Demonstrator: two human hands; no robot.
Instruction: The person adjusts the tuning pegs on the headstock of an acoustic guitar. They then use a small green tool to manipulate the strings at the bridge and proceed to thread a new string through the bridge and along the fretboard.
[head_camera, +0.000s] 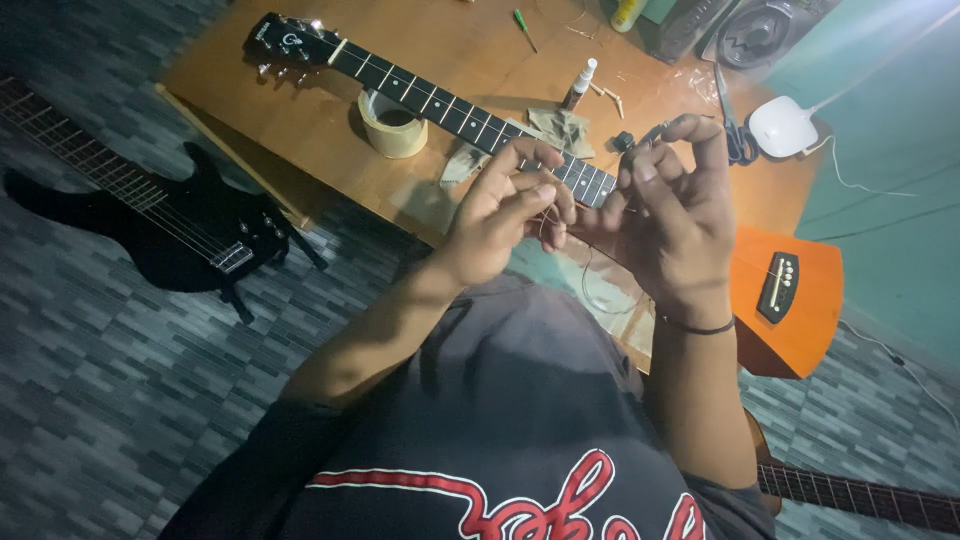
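Thin, pale wire, seemingly a guitar string (590, 285), is pinched between the two hands, which are raised together above the edge of a wooden table (300, 120). The left hand (505, 210) is curled nearly shut, its fingertips pressed on the wire near the thumb. The right hand (670, 210) is partly open, with fingers arched and the wire apparently caught between thumb and forefinger, though the exact grip cannot be told. From the pinch, the wire is seen to hang down in a loose loop, just below and between both wrists, slightly nearer the right. The orange acoustic guitar (790, 290) lies beyond the hands, its long axis running from far left to near right, its neck (450, 108) passing just behind the fingers. A tape roll (393, 125) rests left of the left hand, under the neck.
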